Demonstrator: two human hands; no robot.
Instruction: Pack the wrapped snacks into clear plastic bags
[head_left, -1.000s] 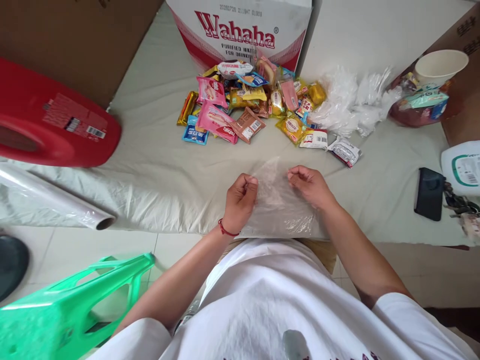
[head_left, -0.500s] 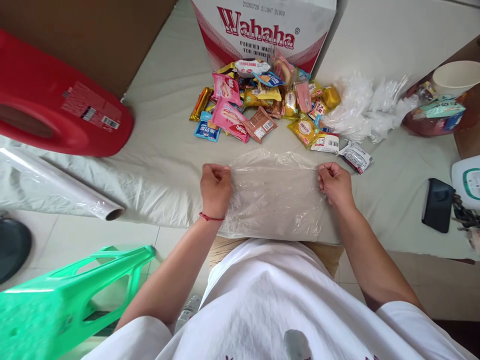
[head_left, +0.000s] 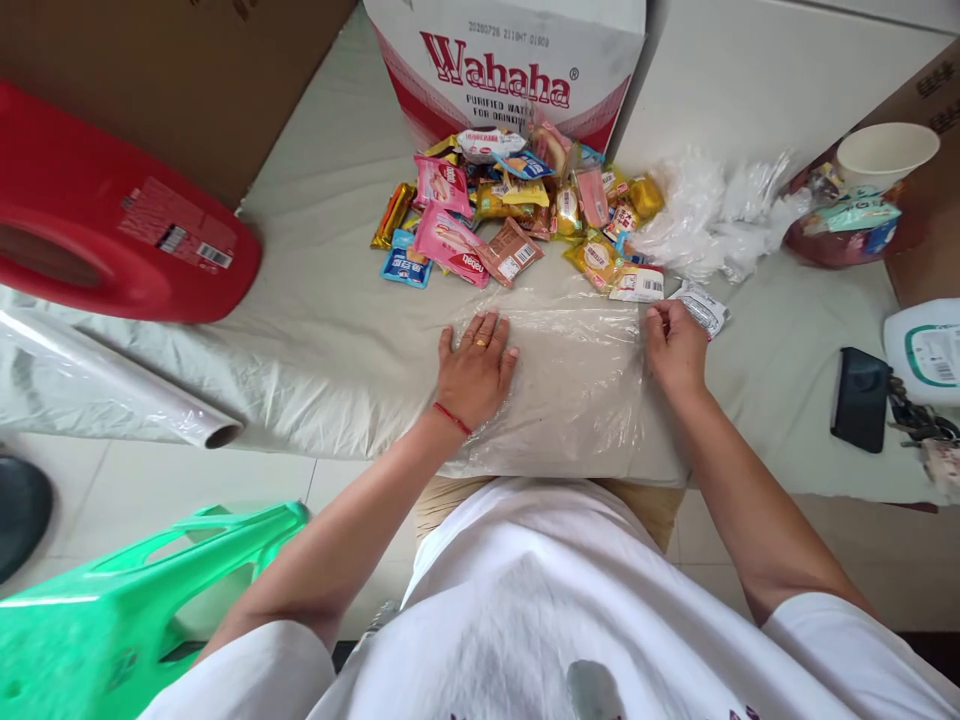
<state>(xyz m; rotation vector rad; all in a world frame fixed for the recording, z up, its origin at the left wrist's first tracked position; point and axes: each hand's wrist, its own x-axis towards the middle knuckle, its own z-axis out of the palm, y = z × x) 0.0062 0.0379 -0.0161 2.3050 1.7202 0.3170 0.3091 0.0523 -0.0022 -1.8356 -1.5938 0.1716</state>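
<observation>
A sheet of clear plastic film (head_left: 574, 385) lies spread on the cloth-covered table in front of me. My left hand (head_left: 478, 372) rests flat on its left side, palm down with fingers spread. At the sheet's far right corner, my right hand (head_left: 675, 345) pinches the film's edge between thumb and fingers. Just beyond the sheet is a heap of wrapped snacks (head_left: 517, 205), among them a pink wafer packet (head_left: 450, 243) and a brown packet (head_left: 511, 252). A silver-and-white packet (head_left: 701, 308) lies right behind my right hand.
A Wahaha carton (head_left: 502, 60) stands behind the snacks, with crumpled clear plastic (head_left: 705, 215) to their right. On the left are a red jug (head_left: 120, 210), a film roll (head_left: 120, 375) and a green stool (head_left: 150, 590). A black phone (head_left: 860, 400) and a paper cup (head_left: 885, 160) are at right.
My left hand has let go of the film's left edge, opened, and moved right to lie flat on the sheet. My right hand keeps its pinch, slightly farther up.
</observation>
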